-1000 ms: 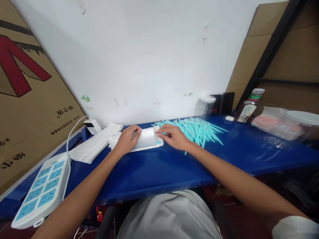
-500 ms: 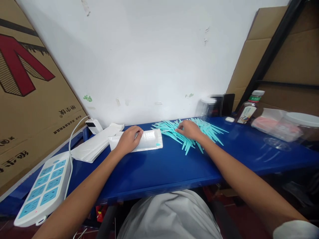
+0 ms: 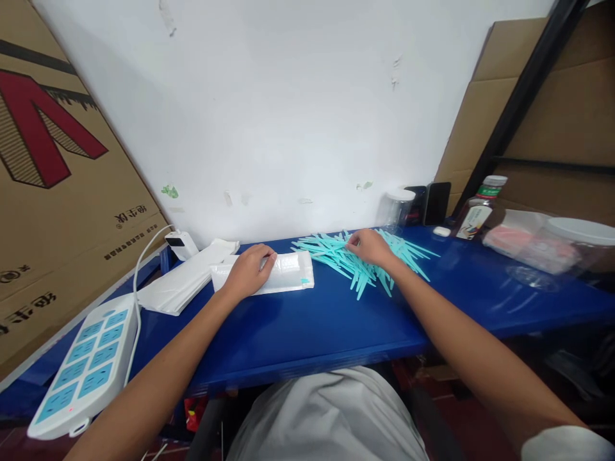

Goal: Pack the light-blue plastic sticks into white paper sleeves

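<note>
My left hand (image 3: 253, 269) lies on a clear and white plastic pouch (image 3: 292, 271), its fingers curled and pressed onto it. A small teal shape shows near the pouch's right end. To the right is a loose pile of thin, flat teal sticks (image 3: 331, 251), spread in many directions. Over this pile my right hand (image 3: 369, 247) is closed in a pinch, with thumb and fingertips on a teal stick among the others. Part of the pile is hidden beneath that hand.
White pouches (image 3: 180, 282) are stacked at left, near a white power strip (image 3: 84, 365) with a cable and a small white device (image 3: 181, 244). Along the right stand a clear jar (image 3: 400, 208), a bottle (image 3: 475, 214), a pink-filled bag (image 3: 528, 242) and a white-lidded container (image 3: 586, 232). A wall closes the back.
My right hand has shifted slightly to the right over the teal sticks. My left hand stays on the pouch, almost unmoved.
</note>
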{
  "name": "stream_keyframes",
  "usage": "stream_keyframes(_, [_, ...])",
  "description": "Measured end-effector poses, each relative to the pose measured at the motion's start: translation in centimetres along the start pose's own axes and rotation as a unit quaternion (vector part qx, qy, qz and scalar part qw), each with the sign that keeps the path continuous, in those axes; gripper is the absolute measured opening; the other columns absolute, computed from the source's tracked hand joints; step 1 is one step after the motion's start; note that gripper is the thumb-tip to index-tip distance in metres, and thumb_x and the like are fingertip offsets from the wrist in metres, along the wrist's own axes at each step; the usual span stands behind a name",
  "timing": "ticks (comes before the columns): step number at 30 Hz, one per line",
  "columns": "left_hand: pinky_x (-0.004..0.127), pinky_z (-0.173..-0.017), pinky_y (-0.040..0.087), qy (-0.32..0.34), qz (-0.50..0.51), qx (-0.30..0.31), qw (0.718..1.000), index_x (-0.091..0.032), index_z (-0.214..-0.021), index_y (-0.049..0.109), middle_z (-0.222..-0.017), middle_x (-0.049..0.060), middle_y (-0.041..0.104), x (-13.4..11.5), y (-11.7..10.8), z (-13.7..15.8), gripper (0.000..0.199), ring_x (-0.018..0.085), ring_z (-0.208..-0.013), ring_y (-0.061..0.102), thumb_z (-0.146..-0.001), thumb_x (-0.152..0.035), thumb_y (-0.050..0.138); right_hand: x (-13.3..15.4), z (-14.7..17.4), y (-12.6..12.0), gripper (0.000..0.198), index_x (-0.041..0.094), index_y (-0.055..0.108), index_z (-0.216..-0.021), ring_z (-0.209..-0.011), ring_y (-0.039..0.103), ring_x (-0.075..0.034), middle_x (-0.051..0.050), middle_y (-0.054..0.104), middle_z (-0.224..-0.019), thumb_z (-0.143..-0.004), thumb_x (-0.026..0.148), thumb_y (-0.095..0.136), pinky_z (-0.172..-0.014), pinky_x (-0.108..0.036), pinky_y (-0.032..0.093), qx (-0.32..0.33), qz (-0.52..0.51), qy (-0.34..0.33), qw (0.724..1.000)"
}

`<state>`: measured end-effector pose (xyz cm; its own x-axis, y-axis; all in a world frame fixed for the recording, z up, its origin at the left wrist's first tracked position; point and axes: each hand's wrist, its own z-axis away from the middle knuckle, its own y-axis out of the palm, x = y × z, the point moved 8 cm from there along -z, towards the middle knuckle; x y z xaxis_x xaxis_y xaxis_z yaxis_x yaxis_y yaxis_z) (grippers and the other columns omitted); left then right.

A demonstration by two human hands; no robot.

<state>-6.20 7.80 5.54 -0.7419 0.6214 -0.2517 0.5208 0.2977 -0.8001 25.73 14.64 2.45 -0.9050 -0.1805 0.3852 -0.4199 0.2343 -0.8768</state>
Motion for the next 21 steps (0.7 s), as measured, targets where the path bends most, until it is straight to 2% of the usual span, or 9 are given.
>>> stream_keyframes(2, [0.042,-0.087,0.050,-0.004,-0.008,-0.003,1.000,-0.023,-0.095,0.065,-0.098,0.008,0.073,0.1,0.0,0.0,0.028,0.027,-0.096,0.068,-0.107,-0.038,0.044,-0.4,-0.1,-1.2,0.017,0.018,0.079,-0.085,-0.084,0.072,-0.024,-0.010,0.081,-0.090,-0.090,0.032,0.070,-0.074,-0.031,0.050,-0.036,-0.052,0.019,0.998])
stream_keyframes(4, [0.042,-0.086,0.050,-0.015,-0.016,-0.009,1.000,-0.023,-0.095,0.065,-0.098,0.008,0.073,0.3,0.0,0.0,0.028,0.028,-0.096,0.068,-0.107,-0.038,0.044,-0.3,0.0,-2.2,0.021,0.017,0.077,-0.086,-0.087,0.073,-0.024,-0.010,0.081,-0.091,-0.090,0.037,0.071,-0.078,-0.031,0.052,-0.048,-0.135,0.003,0.990])
stream_keyframes(6, [0.042,-0.085,0.050,-0.031,-0.024,-0.018,0.999,-0.023,-0.095,0.065,-0.099,0.008,0.074,0.7,-0.2,0.0,0.028,0.028,-0.096,0.068,-0.106,-0.038,0.044,0.7,0.3,-2.6,0.027,0.017,0.075,-0.088,-0.091,0.074,-0.024,-0.010,0.081,-0.091,-0.090,0.043,0.071,-0.083,-0.032,0.055,-0.011,-0.229,-0.044,0.972])
stream_keyframes(8, [0.042,-0.085,0.050,-0.049,-0.030,-0.028,0.998,-0.024,-0.094,0.064,-0.099,0.008,0.075,1.1,-0.4,0.0,0.028,0.029,-0.095,0.069,-0.106,-0.038,0.044,1.9,0.8,-2.5,0.033,0.017,0.074,-0.091,-0.089,0.075,-0.024,-0.010,0.081,-0.089,-0.089,0.050,0.073,-0.085,-0.034,0.056,0.062,-0.289,-0.087,0.951])
stream_keyframes(11, [0.042,-0.084,0.050,-0.074,-0.036,-0.045,0.996,-0.024,-0.093,0.064,-0.099,0.007,0.076,1.6,-0.9,0.0,0.027,0.030,-0.096,0.069,-0.105,-0.039,0.045,3.1,1.8,-2.2,0.036,0.017,0.074,-0.090,-0.079,0.073,-0.021,-0.009,0.079,-0.084,-0.086,0.053,0.074,-0.078,-0.033,0.058,0.151,-0.289,-0.108,0.939])
stream_keyframes(13, [0.042,-0.084,0.050,-0.086,-0.038,-0.055,0.994,-0.024,-0.093,0.065,-0.099,0.008,0.076,1.8,-1.3,0.0,0.027,0.030,-0.096,0.070,-0.105,-0.039,0.045,3.3,2.2,-2.1,0.035,0.016,0.074,-0.089,-0.074,0.070,-0.020,-0.009,0.078,-0.082,-0.086,0.051,0.074,-0.071,-0.031,0.057,0.174,-0.272,-0.109,0.940])
stream_keyframes(18, [0.042,-0.085,0.050,-0.090,-0.042,-0.069,0.993,-0.024,-0.093,0.064,-0.099,0.008,0.077,1.8,-1.5,0.2,0.026,0.030,-0.097,0.070,-0.104,-0.037,0.046,3.2,2.1,-1.5,0.028,0.017,0.074,-0.086,-0.070,0.068,-0.019,-0.007,0.076,-0.078,-0.086,0.045,0.073,-0.061,-0.028,0.054,0.177,-0.250,-0.118,0.945])
stream_keyframes(21, [0.041,-0.084,0.050,-0.087,-0.040,-0.063,0.993,-0.024,-0.092,0.065,-0.098,0.007,0.076,1.7,-1.4,0.2,0.026,0.030,-0.096,0.070,-0.104,-0.037,0.046,4.0,2.1,-1.0,0.026,0.017,0.076,-0.086,-0.073,0.069,-0.020,-0.007,0.077,-0.079,-0.087,0.043,0.071,-0.066,-0.029,0.055,0.159,-0.242,-0.148,0.946])
